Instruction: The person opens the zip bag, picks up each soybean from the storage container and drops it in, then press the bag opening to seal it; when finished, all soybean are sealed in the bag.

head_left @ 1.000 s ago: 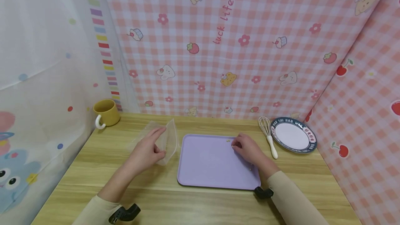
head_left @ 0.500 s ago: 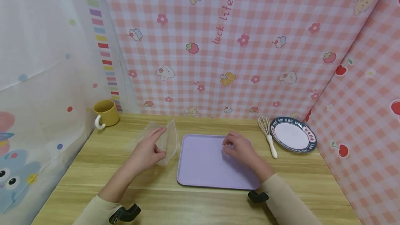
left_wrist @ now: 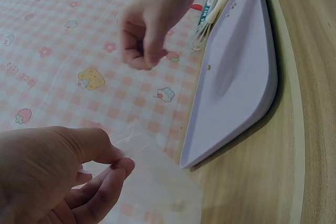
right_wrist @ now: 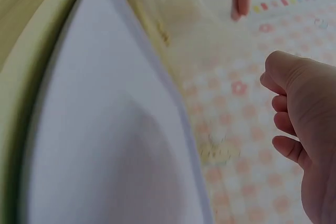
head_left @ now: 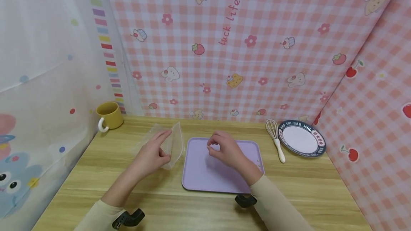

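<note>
My left hand (head_left: 151, 156) pinches the edge of a clear plastic bag (head_left: 176, 142) between thumb and fingers, left of a lilac tray (head_left: 197, 174). The bag's mouth gapes toward the tray. A few small yellowish bits (right_wrist: 164, 34) lie inside the bag. Above the tray, my right hand (head_left: 226, 150) has its thumb and fingertips together on a tiny yellowish bit (head_left: 208, 147), too small to name. Several similar pale grains (left_wrist: 233, 7) lie at the tray's far end in the left wrist view, with a single grain (left_wrist: 208, 67) nearer the bag.
A yellow mug (head_left: 110, 117) with a white handle stands at the back left. To the right of the tray are a white whisk (head_left: 277, 142) and a dark-rimmed plate (head_left: 302, 139). Patterned cloths (head_left: 224, 60) hang behind and beside the wooden table (head_left: 179, 209).
My right hand has lifted from the tray's right side and moved left across it toward the bag, fingertips together. The left hand and the bag have stayed in place.
</note>
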Action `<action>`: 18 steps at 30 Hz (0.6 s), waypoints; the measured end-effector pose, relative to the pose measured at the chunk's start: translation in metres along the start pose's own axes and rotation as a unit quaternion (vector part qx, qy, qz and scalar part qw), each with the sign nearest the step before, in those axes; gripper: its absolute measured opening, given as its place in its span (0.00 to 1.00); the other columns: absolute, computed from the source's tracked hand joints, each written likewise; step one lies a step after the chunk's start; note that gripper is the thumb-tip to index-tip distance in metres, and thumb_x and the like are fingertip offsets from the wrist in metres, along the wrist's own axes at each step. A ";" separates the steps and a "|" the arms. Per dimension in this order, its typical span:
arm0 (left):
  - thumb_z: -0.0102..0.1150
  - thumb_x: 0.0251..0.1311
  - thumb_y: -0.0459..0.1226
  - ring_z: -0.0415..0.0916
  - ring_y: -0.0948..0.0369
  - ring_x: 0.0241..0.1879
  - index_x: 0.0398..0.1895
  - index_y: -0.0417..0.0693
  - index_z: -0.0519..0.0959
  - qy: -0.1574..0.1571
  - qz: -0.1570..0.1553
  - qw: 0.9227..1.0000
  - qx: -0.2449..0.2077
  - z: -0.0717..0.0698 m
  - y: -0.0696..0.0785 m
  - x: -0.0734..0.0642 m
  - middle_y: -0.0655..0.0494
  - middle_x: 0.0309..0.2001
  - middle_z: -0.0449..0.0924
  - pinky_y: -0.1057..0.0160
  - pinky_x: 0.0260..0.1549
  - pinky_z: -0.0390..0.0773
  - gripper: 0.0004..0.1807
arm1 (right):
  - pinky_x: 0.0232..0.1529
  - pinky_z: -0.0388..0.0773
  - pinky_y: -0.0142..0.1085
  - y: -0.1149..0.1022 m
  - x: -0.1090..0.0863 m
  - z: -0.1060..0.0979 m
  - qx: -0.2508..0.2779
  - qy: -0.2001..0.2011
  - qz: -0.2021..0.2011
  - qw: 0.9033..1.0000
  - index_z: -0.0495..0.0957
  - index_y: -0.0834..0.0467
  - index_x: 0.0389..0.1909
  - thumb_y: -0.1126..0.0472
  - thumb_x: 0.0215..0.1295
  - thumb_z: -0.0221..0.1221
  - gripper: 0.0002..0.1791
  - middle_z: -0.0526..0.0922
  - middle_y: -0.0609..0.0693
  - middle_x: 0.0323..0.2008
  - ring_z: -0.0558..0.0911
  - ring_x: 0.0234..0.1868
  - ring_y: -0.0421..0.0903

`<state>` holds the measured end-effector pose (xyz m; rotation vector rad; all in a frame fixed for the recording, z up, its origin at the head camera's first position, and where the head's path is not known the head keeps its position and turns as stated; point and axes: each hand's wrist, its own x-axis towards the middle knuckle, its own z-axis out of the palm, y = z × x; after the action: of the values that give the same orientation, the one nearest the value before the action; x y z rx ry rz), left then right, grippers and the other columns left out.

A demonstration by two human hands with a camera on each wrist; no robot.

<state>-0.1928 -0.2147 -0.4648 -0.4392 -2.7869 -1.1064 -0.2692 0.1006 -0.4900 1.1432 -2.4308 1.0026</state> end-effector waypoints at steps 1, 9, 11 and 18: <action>0.75 0.58 0.25 0.81 0.68 0.29 0.83 0.36 0.67 0.001 0.001 1.000 0.001 0.000 0.000 0.000 0.40 0.81 0.66 0.66 0.30 0.83 0.48 | 0.46 0.80 0.40 -0.004 0.005 0.002 0.004 0.000 -0.001 1.000 0.86 0.56 0.37 0.69 0.64 0.72 0.06 0.82 0.48 0.38 0.79 0.42 0.45; 0.75 0.58 0.25 0.81 0.68 0.29 0.83 0.36 0.67 0.004 0.009 1.000 -0.002 0.001 0.000 0.001 0.40 0.80 0.67 0.66 0.30 0.84 0.48 | 0.48 0.82 0.37 -0.033 0.047 0.026 0.011 -0.009 -0.036 0.999 0.88 0.56 0.38 0.65 0.66 0.72 0.03 0.82 0.49 0.39 0.81 0.43 0.45; 0.75 0.58 0.24 0.81 0.68 0.29 0.83 0.36 0.67 0.004 0.010 1.000 -0.004 0.001 -0.001 0.001 0.40 0.80 0.67 0.65 0.30 0.84 0.48 | 0.48 0.82 0.37 -0.039 0.056 0.032 0.005 -0.017 -0.041 0.999 0.88 0.57 0.39 0.65 0.66 0.72 0.04 0.83 0.49 0.39 0.81 0.44 0.45; 0.75 0.58 0.24 0.81 0.69 0.29 0.83 0.35 0.66 0.005 0.015 1.000 -0.007 0.000 -0.001 0.000 0.39 0.80 0.66 0.66 0.30 0.84 0.48 | 0.49 0.81 0.37 -0.050 0.077 0.045 -0.019 -0.044 -0.028 0.998 0.88 0.58 0.43 0.65 0.70 0.72 0.04 0.84 0.50 0.41 0.82 0.45 0.46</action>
<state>-0.1927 -0.2156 -0.4651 -0.4742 -2.7572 -1.1190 -0.2795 0.0032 -0.4606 1.2584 -2.4594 0.9038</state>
